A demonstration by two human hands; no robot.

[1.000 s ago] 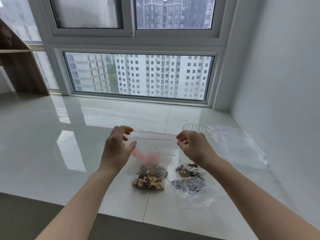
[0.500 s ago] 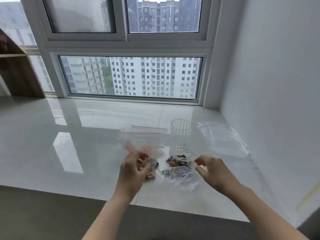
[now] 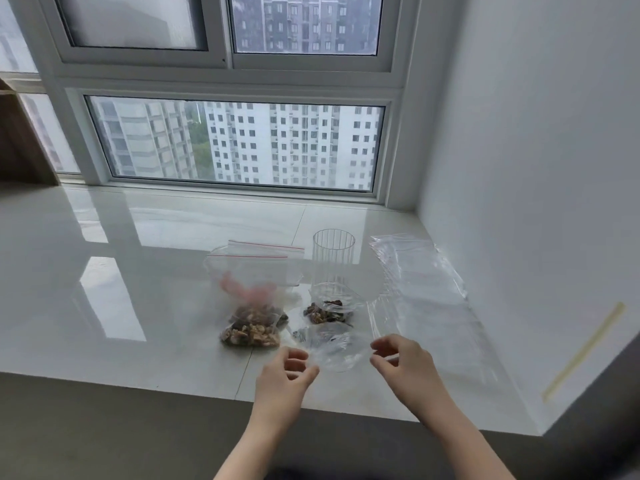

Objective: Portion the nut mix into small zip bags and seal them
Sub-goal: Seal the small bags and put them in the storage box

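I'm looking down at a glossy white worktop [image 3: 104, 306] under the window, and both my hands are low at the near edge. My left hand [image 3: 282, 379] has its fingers loosely curled with nothing between them that I can make out; my right hand [image 3: 407, 363] is the same, thumb and forefinger hooked close together right at the edge of a clear plastic bag, though whether they've actually caught the film I cannot tell. That small zip bag [image 3: 329, 344] lies flat between my hands, crumpled, with a few dark bits of nut mix inside. Just beyond it sits another clear bag with nuts [image 3: 327, 311], touching the foot of a ribbed clear cup [image 3: 333, 261]. To the left, a red-striped zip bag [image 3: 254, 292] slumps with a good heap of nut mix in its bottom, its mouth toward the window. On the far right, a stack of empty bags [image 3: 419, 282] lies against the wall. My read: this film is feather-light, soft and slippery, so it'll slide and fold rather than lift cleanly. Best to pinch at the stiffer zip strip, one hand at each end, and let the weight of the nuts hang below to keep the mouth taut.
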